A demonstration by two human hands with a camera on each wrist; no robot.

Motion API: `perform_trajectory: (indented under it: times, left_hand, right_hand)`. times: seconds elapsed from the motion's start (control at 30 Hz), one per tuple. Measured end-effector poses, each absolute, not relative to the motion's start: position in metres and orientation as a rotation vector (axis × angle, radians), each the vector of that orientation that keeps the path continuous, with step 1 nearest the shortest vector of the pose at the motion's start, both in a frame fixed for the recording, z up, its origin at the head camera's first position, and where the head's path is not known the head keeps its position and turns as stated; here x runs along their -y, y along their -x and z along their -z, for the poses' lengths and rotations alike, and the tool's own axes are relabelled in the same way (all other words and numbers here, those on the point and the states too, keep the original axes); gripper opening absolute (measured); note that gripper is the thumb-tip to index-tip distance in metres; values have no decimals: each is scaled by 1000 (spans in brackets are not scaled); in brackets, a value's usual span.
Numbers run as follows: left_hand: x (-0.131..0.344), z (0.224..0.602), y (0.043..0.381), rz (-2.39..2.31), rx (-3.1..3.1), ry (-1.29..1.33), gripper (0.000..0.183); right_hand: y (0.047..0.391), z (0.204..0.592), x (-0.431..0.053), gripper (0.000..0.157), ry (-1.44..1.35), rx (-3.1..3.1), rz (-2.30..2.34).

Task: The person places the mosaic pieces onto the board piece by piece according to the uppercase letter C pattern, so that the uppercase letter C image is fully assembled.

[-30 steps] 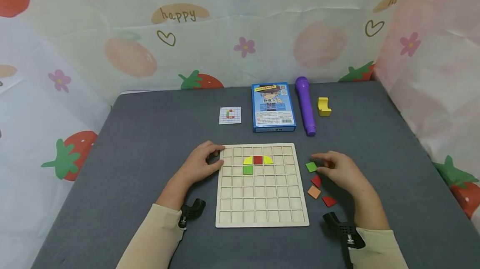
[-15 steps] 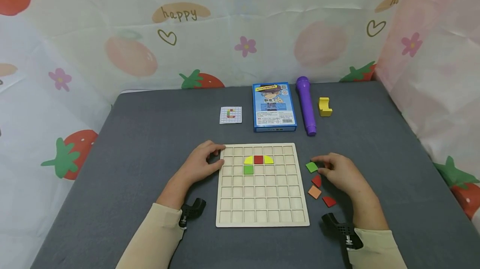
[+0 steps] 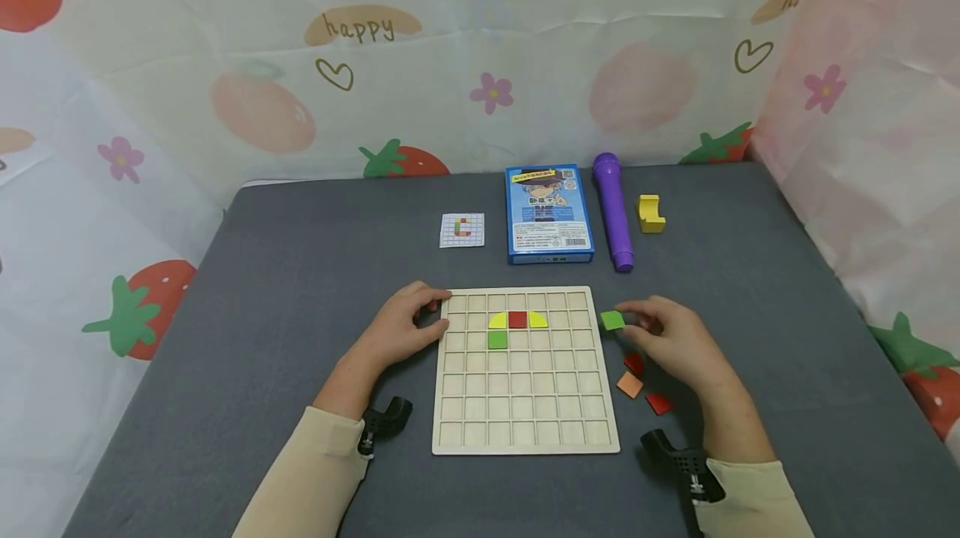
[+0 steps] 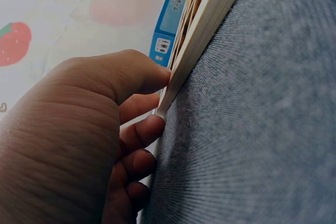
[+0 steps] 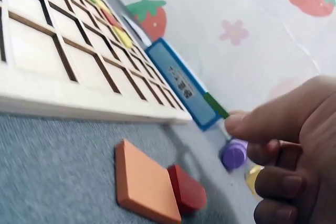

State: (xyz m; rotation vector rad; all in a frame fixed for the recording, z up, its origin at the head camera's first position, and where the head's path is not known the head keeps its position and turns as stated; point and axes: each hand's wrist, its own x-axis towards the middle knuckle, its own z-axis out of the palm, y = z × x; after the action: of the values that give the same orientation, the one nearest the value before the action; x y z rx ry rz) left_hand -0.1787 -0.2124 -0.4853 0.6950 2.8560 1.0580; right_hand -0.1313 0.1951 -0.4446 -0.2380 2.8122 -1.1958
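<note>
My right hand (image 3: 678, 342) pinches a small green square tile (image 3: 612, 321) between thumb and fingers. It is just off the right edge of the pale wooden grid board (image 3: 531, 396). In the right wrist view, the tile (image 5: 215, 105) shows edge-on beyond the thumb, raised off the cloth. My left hand (image 3: 401, 323) touches the board's upper left side with thumb and index finger, the other fingers loosely bent. On the board sit two yellow rounded tiles (image 3: 498, 321) with a red square (image 3: 517, 320) between them. A green square (image 3: 497, 340) lies below the left yellow one.
Below my right hand lie an orange square tile (image 3: 629, 385) and two red rounded tiles (image 3: 659, 403). Behind the board stand a small pattern card (image 3: 462, 231), a blue box (image 3: 550, 215), a purple microphone-shaped stick (image 3: 613, 213) and a yellow block (image 3: 650, 214).
My right hand has lifted the green tile from the cloth and moved it slightly up and left, towards the board. The left hand stays at the board's edge.
</note>
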Motion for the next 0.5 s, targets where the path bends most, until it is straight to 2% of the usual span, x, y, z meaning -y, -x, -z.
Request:
perform_trajectory:
  times: [0.5]
  left_hand:
    - [212, 484, 179, -1034, -2867, -682, 39]
  right_hand:
    - [132, 431, -159, 24, 355, -2727, 1403]
